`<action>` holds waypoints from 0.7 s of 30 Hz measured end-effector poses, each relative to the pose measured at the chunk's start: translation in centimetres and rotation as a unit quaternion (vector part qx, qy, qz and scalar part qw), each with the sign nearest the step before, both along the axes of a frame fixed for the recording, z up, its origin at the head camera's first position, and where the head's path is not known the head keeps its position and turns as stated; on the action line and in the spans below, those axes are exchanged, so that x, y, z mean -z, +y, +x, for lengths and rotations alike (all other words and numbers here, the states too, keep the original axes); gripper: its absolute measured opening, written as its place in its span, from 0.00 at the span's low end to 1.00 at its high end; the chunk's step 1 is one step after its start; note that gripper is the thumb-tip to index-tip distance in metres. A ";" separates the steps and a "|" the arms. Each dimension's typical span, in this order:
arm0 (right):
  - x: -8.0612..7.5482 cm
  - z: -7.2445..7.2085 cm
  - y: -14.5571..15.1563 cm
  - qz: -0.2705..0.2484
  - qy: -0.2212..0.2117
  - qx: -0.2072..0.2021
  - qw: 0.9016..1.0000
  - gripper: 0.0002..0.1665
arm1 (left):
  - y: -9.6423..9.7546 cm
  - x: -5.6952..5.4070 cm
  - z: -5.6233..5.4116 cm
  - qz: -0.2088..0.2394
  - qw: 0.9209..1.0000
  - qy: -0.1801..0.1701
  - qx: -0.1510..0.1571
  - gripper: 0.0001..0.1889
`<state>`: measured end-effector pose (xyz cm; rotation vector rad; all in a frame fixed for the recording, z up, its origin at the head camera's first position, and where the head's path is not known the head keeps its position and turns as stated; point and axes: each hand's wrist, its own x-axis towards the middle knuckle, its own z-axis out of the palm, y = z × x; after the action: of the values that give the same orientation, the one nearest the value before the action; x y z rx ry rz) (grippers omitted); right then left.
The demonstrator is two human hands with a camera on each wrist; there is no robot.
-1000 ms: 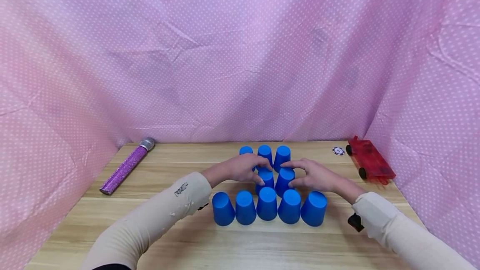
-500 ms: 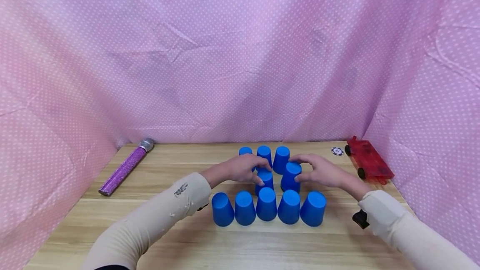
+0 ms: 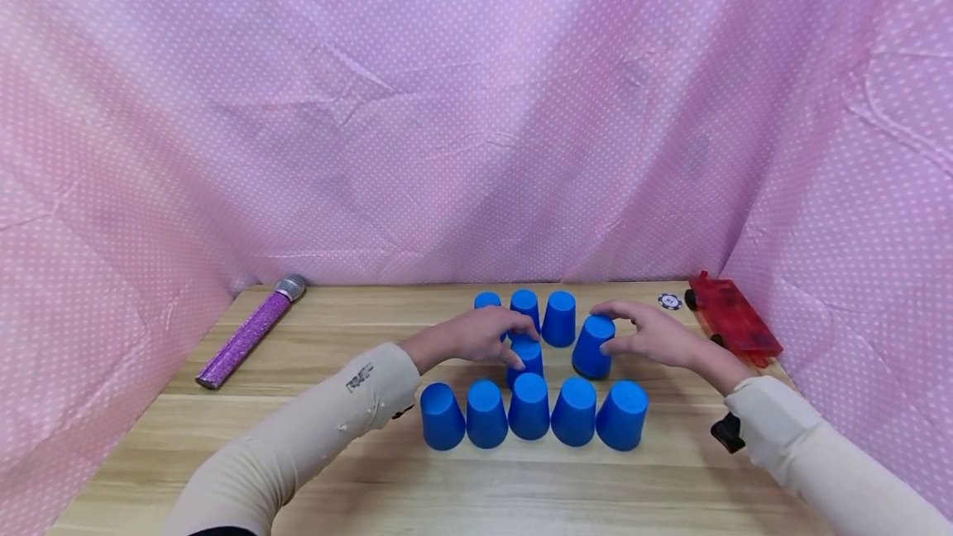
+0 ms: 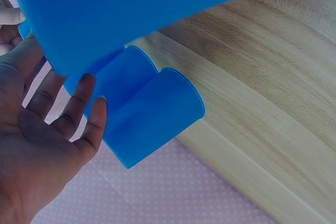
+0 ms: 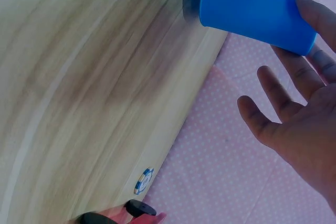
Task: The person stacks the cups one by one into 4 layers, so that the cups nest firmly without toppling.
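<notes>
All the blue cups are upside down. In the head view my left hand (image 3: 480, 335) pinches a middle-row cup (image 3: 525, 358) between thumb and index finger; the other fingers spread loosely in the left wrist view. My right hand (image 3: 655, 339) grips a second cup (image 3: 593, 350) by its upper part, to the right of the first with a gap between them. This cup leans a little, and I cannot tell whether its rim touches the table. Several cups (image 3: 530, 412) stand in a front row. Behind my hands are three more cups (image 3: 558, 321), the leftmost partly hidden by my left hand.
A purple glittery microphone (image 3: 249, 333) lies at the table's left. Toward the back right are a poker chip (image 3: 669, 301) and a red translucent toy car (image 3: 733, 317) with black wheels. Pink dotted cloth (image 3: 476, 147) hangs around the wooden table (image 3: 417, 490).
My right hand has taken its cup to the right, away from the cup at my left hand. The left hand and the other cups have stayed in place.
</notes>
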<state>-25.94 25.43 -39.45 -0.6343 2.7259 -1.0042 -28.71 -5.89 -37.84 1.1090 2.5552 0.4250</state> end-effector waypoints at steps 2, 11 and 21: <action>0.0 -0.1 0.2 0.000 0.003 0.002 1.000 0.37 | 0.0 0.0 0.0 -0.001 1.000 0.000 0.000 0.24; 0.0 -0.5 1.0 -0.012 0.021 0.005 1.000 0.36 | 0.0 0.0 0.0 0.002 1.000 -0.002 0.000 0.24; 0.0 -0.9 1.3 -0.013 0.031 0.006 0.999 0.37 | 0.0 0.0 0.1 0.001 1.000 -0.004 -0.003 0.24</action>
<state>-26.85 26.71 -39.42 -0.6646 2.7780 -1.0406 -28.64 -5.91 -37.84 1.0997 2.5529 0.4325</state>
